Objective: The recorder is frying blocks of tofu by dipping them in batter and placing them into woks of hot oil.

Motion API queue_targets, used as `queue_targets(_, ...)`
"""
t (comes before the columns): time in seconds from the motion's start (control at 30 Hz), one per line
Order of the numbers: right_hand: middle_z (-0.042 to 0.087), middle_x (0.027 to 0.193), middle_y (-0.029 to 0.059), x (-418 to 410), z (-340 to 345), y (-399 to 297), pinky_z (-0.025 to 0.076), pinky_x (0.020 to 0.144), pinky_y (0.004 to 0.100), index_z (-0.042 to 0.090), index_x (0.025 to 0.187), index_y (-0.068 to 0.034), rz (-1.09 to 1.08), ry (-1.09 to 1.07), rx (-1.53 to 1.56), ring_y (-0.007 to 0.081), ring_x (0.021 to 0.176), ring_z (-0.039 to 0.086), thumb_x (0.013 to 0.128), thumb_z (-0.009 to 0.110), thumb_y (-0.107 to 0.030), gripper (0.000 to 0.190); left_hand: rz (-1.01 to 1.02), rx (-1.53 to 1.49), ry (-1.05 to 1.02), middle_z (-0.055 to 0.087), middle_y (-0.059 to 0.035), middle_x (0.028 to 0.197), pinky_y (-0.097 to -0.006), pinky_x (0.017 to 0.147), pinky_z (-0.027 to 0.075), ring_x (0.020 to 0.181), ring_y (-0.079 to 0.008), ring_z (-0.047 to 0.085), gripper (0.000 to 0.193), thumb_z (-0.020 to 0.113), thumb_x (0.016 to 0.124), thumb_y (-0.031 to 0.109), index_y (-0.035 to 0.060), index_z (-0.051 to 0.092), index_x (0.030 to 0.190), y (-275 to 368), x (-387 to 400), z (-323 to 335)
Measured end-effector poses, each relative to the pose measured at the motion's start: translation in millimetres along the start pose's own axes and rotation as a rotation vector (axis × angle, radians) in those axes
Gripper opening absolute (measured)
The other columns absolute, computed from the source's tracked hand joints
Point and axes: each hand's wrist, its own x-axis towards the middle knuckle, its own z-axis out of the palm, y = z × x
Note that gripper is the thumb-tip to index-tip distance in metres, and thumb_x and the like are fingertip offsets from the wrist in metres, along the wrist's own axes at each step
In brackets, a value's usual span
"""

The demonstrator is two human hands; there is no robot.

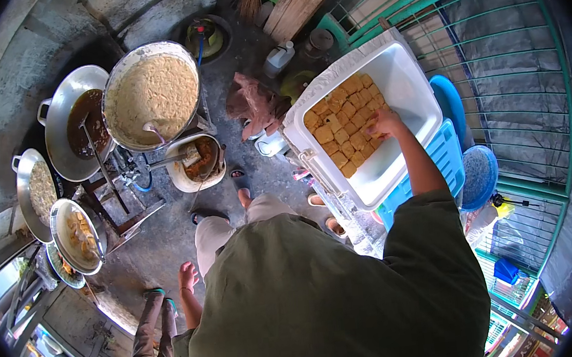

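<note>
My right hand [385, 123] reaches into a white plastic tub [405, 76]. Its fingertips touch the right edge of a layer of square brown tofu pieces [340, 129], packed side by side on the tub's floor. Whether the fingers grip a piece is hidden by the hand. Down at my side hangs my left hand [188, 276], fingers loosely curled and apart, with nothing visible in it.
To the left stand a large pot of thick batter [154, 95] with a ladle, a wok of dark oil [84, 123], and a bowl with pale pieces [82, 234]. A scrap bucket [199, 184] sits ahead. Another person's legs [151, 331] are behind on the left.
</note>
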Motion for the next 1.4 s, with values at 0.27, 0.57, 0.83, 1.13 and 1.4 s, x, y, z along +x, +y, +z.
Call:
queue_targets(0.27, 0.054, 0.113, 0.0089, 14.2, -8.3, 15.1, 0.054, 0.068, 0.0408, 0.042, 0.127, -0.008, -0.021, -0.037, 0.108, 0.0267, 0.103, 0.054, 0.064, 0.082, -0.009, 0.075, 0.038, -0.039, -0.007, 0.055, -0.003, 0.117, -0.0408, 0.074, 0.048, 0.097, -0.0197, 0.056, 0.038, 0.056, 0.089, 0.03, 0.0162, 0.047, 0.123, 6.5, 7.5, -0.4)
queue_targets(0.57, 0.052, 0.114, 0.0117, -38.2, 20.0, -14.5, 0.055, 0.062, 0.0387, 0.04, 0.129, -0.005, -0.012, -0.188, 0.018, 0.0266, 0.094, 0.058, 0.062, 0.083, -0.009, 0.079, 0.069, -0.05, 0.01, 0.055, -0.0039, 0.117, -0.041, 0.075, 0.048, 0.096, -0.0198, 0.057, 0.038, 0.056, 0.09, 0.028, 0.0159, 0.046, 0.124, 22.5, 4.6, -2.0)
queue_targets(0.83, 0.055, 0.105, 0.0132, -23.3, 29.5, -11.5, 0.054, 0.056, 0.0333, 0.043, 0.126, -0.004, 0.086, -0.108, -0.102, 0.0246, 0.081, 0.059, 0.058, 0.083, -0.007, 0.079, 0.032, -0.055, -0.025, 0.055, -0.0037, 0.116, -0.0399, 0.075, 0.049, 0.096, -0.0187, 0.057, 0.039, 0.055, 0.089, 0.03, 0.0173, 0.047, 0.124, 10.9, 10.3, 2.3)
queue_targets(1.13, 0.056, 0.114, 0.0113, -33.8, 10.3, -9.8, 0.051, 0.071, 0.043, 0.036, 0.134, -0.005, -0.009, -0.228, 0.041, 0.0253, 0.099, 0.057, 0.063, 0.08, -0.006, 0.084, 0.062, -0.091, 0.018, 0.055, -0.0037, 0.115, -0.0384, 0.071, 0.049, 0.093, -0.0187, 0.058, 0.037, 0.055, 0.089, 0.03, 0.0167, 0.048, 0.123, -10.2, 5.8, -6.4)
queue_targets(1.4, 0.059, 0.087, 0.0157, -23.0, 75.0, -8.0, 0.054, 0.048, 0.0364, 0.041, 0.123, 0.004, 0.021, -0.148, -0.125, 0.0241, 0.059, 0.059, 0.063, 0.08, -0.006, 0.072, 0.038, -0.144, 0.035, 0.06, -0.0053, 0.109, -0.0363, 0.068, 0.049, 0.089, -0.0199, 0.059, 0.041, 0.059, 0.086, 0.031, 0.0146, 0.051, 0.123, -18.2, 6.7, -0.6)
